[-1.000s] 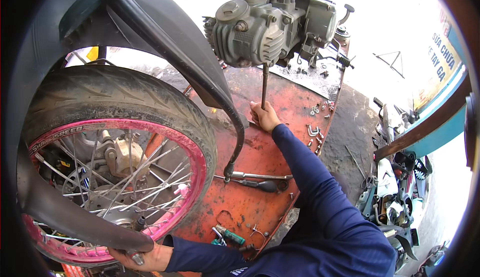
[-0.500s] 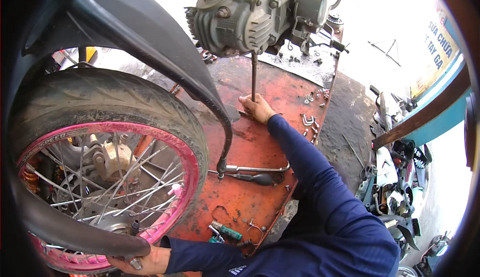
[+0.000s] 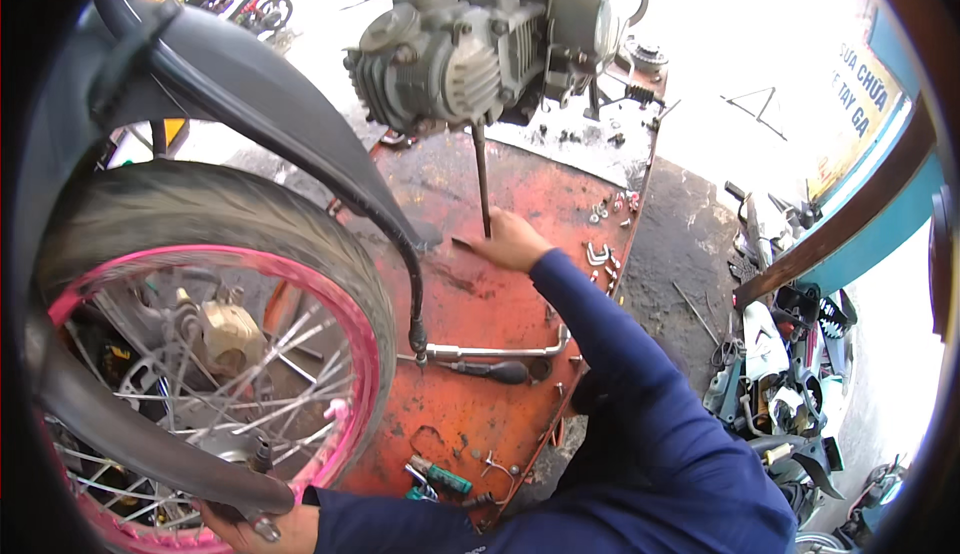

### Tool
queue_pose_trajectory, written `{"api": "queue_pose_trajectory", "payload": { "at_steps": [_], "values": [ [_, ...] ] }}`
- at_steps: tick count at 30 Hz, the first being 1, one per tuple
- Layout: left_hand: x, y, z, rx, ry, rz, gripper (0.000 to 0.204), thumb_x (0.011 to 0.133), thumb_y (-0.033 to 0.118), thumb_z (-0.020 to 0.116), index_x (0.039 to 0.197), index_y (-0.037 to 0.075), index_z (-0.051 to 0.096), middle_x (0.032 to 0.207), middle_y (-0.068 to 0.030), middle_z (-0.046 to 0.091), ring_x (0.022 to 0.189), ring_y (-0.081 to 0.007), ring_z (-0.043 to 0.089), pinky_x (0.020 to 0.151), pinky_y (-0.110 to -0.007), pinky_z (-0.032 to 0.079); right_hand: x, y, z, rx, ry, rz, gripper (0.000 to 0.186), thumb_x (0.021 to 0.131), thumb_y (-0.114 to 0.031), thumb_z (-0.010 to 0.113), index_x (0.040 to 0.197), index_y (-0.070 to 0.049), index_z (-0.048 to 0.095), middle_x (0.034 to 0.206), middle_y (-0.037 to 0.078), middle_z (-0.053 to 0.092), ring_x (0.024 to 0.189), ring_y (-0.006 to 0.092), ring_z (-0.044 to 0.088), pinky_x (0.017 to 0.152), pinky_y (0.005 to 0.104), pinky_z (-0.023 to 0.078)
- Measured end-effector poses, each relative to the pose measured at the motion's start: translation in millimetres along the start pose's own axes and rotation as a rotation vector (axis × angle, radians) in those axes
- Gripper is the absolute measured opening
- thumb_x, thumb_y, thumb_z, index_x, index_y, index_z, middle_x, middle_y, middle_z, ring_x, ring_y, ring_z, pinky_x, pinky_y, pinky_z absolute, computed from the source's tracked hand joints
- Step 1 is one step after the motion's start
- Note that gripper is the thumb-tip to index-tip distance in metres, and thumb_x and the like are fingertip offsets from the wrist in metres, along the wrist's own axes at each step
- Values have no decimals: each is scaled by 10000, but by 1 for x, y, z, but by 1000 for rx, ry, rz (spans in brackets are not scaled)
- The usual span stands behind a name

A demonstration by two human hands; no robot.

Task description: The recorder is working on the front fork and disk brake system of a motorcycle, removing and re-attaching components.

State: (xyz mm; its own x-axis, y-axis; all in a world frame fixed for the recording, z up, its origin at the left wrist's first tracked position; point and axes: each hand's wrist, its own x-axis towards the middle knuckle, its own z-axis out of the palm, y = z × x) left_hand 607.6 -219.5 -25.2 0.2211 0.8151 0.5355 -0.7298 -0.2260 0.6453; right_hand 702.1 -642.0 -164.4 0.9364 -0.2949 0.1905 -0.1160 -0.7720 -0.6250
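Fork tube [image 3: 165, 434], thick and dark, slants across the lower left of my head view, in front of a spoked wheel [image 3: 230, 204] with a pink rim and black tyre. My left hand [image 3: 258, 534] is cupped against the tube's lower end and grasps it, its fingers passing underneath where I lose sight of them; a metal bolt [image 3: 266, 529] pokes out right beside it.

My right hand [image 3: 512, 242] reaches out over the red worktop [image 3: 490, 304] to the foot of a dark upright rod [image 3: 481, 174]. It touches the rod there, but from here I cannot tell whether the fingers close fully around it. A short, dark bar [image 3: 462, 245] sticks out past the fingertips. The rod's upper end meets the underside of a grey engine [image 3: 440, 69], which hangs above the far part of the worktop.

Nearer me, a long chrome tool [image 3: 490, 351] lies on the red surface, with a black-handled tool [image 3: 500, 371] just beside it; the tip of a curved black bar [image 3: 405, 244] comes down by their left ends. A green-handled tool [image 3: 447, 479] lies closer still. Small metal fasteners [image 3: 598, 212] sit along the right edge, near a pale metal plate [image 3: 590, 159]. Off to the right, a heap of loose parts [image 3: 800, 374] covers some of the floor.
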Motion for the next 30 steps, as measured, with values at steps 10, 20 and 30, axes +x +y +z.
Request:
{"api": "queue_pose_trajectory", "payload": {
  "at_steps": [10, 20, 30],
  "values": [
    [3, -6, 1, 2, -77, 151, 401, 963, 239, 542, 1218, -70, 551, 1260, -172, 490, 1130, -228, 495, 1010, -355, 361, 144, -6, -303, -109, 437, -167, 505, 912, -462, 490, 1205, -74, 629, 1229, 199, 582, 1178, 325, 524, 1018, 376, 376],
    [-8, -1, 28, -287, 115, -305, 390, 948, 250, 569, 1154, -81, 578, 1186, -169, 524, 1101, -230, 510, 995, -361, 383, 154, 5, -302, -52, 434, -126, 437, 873, -287, 469, 1194, -36, 625, 1097, 159, 636, 1009, 250, 579, 907, 308, 417],
    [-27, 5, 41, -139, 61, -89, 393, 934, 263, 594, 1160, -56, 557, 1168, -131, 508, 1090, -215, 490, 970, -357, 384, 150, 11, -309, 61, 392, -166, 421, 904, -261, 449, 1231, -46, 605, 1156, 109, 601, 999, 200, 553, 894, 278, 411]
  ]
}}
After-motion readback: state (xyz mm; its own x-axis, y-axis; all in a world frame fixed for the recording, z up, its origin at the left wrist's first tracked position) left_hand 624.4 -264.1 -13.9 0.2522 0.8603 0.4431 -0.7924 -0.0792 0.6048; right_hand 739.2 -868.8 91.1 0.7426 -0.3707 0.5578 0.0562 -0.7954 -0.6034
